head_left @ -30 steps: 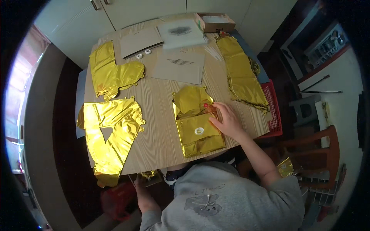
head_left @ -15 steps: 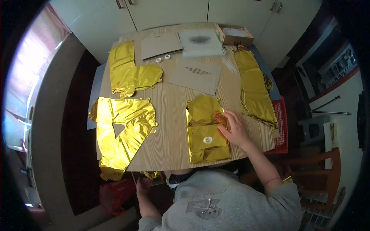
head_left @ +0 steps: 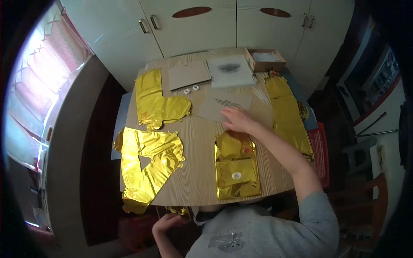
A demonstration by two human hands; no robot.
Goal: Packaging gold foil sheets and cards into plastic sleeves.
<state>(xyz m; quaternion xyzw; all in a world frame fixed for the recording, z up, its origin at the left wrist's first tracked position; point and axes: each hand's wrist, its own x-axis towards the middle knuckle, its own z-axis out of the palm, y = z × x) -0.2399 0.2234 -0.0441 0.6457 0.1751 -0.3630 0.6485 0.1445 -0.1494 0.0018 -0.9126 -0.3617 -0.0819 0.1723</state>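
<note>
My right hand (head_left: 237, 119) reaches over a printed grey sheet (head_left: 211, 108) in the middle of the table, fingers stretched out and apart; whether they touch it I cannot tell. Just nearer lies a folded gold foil balloon (head_left: 230, 165), with a small red piece (head_left: 247, 150) and a white ring-shaped roll (head_left: 236, 176) on it. Below the front table edge, my left hand (head_left: 168, 222) hangs with loosely extended fingers and nothing visible in them. Beside it, a crumpled gold foil piece (head_left: 177, 210) shows in the shadow.
Flat gold foil balloons lie at the far left (head_left: 148, 101), near left (head_left: 159, 150) and right (head_left: 286, 114). Behind are a grey-brown board (head_left: 188, 75), a translucent sheet (head_left: 232, 76), two white rolls (head_left: 191, 90), white sticks (head_left: 261, 95) and a cardboard box (head_left: 266, 65). A red basket (head_left: 320, 150) stands right.
My right hand has left the folded gold balloon and moved away from me to the printed sheet. My left hand has shifted slightly below the table edge. The view has tilted up.
</note>
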